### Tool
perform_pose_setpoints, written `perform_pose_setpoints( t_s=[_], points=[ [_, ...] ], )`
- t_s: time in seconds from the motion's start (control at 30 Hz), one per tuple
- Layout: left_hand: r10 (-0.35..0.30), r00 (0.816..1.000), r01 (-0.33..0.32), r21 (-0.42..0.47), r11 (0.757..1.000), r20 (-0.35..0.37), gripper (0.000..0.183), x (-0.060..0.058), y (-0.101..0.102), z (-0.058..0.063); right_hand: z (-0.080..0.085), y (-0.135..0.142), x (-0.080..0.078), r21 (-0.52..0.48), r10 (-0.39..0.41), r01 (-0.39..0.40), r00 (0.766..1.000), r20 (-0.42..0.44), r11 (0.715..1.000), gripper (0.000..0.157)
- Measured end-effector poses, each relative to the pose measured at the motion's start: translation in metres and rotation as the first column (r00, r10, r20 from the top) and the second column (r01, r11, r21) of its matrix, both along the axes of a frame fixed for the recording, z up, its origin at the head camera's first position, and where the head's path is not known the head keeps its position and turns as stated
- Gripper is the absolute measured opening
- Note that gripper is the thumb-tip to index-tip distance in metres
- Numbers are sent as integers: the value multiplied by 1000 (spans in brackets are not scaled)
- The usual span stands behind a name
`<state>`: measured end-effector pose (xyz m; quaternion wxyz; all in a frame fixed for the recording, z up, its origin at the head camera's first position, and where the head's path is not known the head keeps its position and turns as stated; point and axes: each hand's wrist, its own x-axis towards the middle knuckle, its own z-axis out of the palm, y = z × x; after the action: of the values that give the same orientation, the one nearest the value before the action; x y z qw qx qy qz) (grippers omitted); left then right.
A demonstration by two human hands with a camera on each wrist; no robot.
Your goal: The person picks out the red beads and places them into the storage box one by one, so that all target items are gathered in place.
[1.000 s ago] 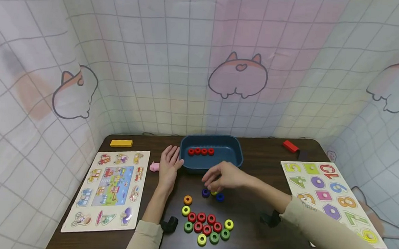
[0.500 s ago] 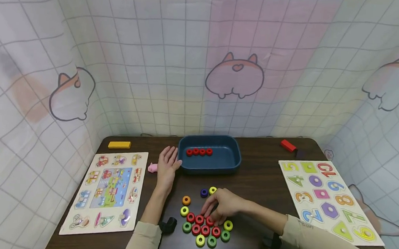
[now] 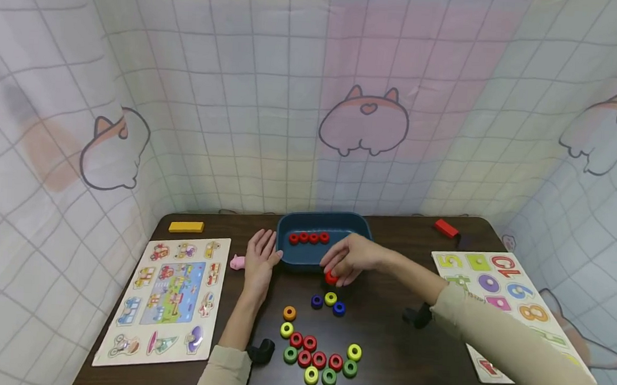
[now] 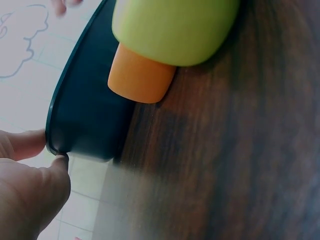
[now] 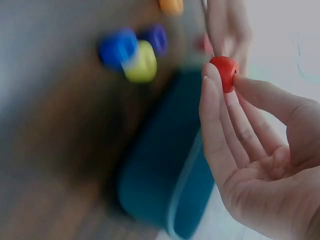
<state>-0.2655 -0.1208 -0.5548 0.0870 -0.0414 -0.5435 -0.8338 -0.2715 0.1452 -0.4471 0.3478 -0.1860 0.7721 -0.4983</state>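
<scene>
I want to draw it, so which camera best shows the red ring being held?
The right wrist view: the red ring is large there, pinched in the right hand. The head view shows it small, partly covered; the left wrist view doesn't show it.

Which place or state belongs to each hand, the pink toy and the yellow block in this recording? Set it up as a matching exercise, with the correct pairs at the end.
Column one:
1. Right hand
2. Pink toy
3. Left hand
4. Yellow block

Column two:
A. Touches the left end of the blue tray
B. Beyond the picture puzzle board, near the table's far left corner
C. Pinches a red ring
D. Between that puzzle board and a hand, in the head view

Pairs: 1-C, 2-D, 3-A, 4-B
</scene>
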Motion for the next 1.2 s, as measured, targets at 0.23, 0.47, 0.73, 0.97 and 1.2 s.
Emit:
perform_pose_setpoints(
  t_s=[0.23, 0.47, 0.73, 0.97, 1.2],
  points=[
    [-5, 1000, 5, 0, 1000, 5, 70, -1, 0, -1, -5, 7, -60, 126, -189, 209, 970, -155, 970, 30],
    [-13, 1000, 13, 11, 1000, 3, 71, -1, -2, -2, -41, -11, -92, 251, -290, 379, 899, -328, 891, 22],
    [0, 1000, 0, 24, 1000, -1, 71, -2, 0, -3, -51, -13, -93, 134, -340, 383, 903, -263, 914, 27],
    [3, 1000, -3, 31, 1000, -1, 71, -3, 3, -3, -26, 2, -62, 33, -301, 326, 905, -300, 945, 28],
    [1, 1000, -1, 27, 1000, -2, 71, -2, 1, -1, -8, -3, -3, -8, -140, 142, 955, -262, 990, 19]
  ],
)
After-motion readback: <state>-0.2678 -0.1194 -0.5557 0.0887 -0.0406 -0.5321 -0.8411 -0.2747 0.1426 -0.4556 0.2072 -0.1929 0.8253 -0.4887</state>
